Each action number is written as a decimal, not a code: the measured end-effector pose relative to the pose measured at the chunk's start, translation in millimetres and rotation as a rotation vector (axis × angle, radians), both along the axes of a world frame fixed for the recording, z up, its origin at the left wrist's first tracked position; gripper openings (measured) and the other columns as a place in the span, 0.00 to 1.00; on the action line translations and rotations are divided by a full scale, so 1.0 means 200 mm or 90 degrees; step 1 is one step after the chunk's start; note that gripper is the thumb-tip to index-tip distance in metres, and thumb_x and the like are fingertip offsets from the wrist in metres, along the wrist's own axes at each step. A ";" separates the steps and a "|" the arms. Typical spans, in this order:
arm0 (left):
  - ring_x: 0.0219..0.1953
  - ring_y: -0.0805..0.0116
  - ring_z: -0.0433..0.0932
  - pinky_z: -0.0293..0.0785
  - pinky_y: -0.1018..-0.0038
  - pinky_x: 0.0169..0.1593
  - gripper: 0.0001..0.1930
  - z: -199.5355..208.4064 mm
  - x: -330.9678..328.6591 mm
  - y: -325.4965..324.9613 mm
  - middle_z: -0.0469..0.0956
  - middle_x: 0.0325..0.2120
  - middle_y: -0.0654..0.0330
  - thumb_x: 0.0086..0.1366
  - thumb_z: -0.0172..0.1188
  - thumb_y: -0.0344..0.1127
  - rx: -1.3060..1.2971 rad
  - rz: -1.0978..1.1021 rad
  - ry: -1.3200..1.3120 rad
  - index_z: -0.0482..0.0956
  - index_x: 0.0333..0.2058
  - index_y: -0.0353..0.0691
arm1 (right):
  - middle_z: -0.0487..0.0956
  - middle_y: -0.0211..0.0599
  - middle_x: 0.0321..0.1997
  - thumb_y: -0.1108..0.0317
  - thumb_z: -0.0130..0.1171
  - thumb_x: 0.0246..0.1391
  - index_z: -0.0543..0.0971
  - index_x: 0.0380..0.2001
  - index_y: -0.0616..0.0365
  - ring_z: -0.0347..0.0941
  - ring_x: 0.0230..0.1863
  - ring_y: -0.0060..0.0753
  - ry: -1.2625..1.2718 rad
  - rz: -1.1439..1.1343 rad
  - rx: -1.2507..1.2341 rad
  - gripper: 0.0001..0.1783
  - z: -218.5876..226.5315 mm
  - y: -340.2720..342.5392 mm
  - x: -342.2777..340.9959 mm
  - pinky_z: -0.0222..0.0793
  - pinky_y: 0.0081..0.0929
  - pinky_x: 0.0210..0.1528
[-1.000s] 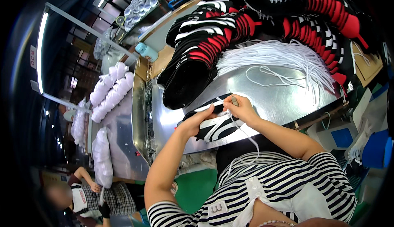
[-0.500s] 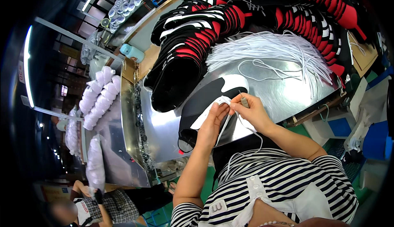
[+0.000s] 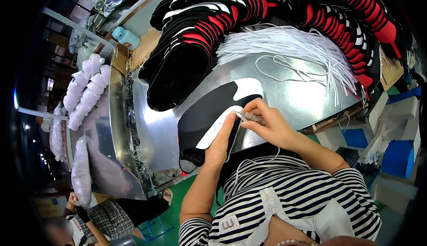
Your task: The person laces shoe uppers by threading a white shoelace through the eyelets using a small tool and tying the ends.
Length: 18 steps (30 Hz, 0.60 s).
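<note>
So, a black-and-white shoe upper (image 3: 207, 105) is held at the near middle of the metal tabletop (image 3: 307, 97), with its white end pointed far right. It's clamped by the left hand (image 3: 220, 144), thumb pressed along the white strip. A white lace (image 3: 239, 115) is pinched between thumb and fingers of the right hand (image 3: 271, 125), right by the far end of that strip, and its slack is draped near the striped shirt (image 3: 293, 188). Some small beige thing (image 3: 255, 117) is tucked in the right hand too, but it's mostly covered, so what it is can't be told. Farther back, a big bunch of white laces (image 3: 284, 45) is spread out, flanked by black-and-red uppers piled left (image 3: 178, 70) and right (image 3: 356, 21). Over at the far left, a light-blue bottle (image 3: 126, 37) can be seen.
</note>
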State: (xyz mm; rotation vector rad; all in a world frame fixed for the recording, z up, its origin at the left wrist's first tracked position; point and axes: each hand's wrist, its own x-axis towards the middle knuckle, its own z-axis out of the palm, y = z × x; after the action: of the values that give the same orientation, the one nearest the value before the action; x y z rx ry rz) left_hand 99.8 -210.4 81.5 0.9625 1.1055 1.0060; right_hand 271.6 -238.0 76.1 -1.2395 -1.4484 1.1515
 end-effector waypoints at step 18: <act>0.43 0.58 0.80 0.75 0.71 0.46 0.14 -0.04 -0.01 -0.07 0.80 0.42 0.49 0.65 0.57 0.24 0.500 -0.096 0.430 0.77 0.49 0.30 | 0.79 0.48 0.27 0.71 0.55 0.55 0.71 0.36 0.61 0.78 0.31 0.52 -0.353 0.044 0.094 0.07 0.01 0.07 -0.09 0.72 0.45 0.32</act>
State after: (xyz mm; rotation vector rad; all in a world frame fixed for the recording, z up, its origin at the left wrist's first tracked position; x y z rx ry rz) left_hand 97.0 -225.1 74.2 2.0996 1.1525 1.0298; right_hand 253.9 -223.4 78.9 -1.4806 -1.9552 0.7501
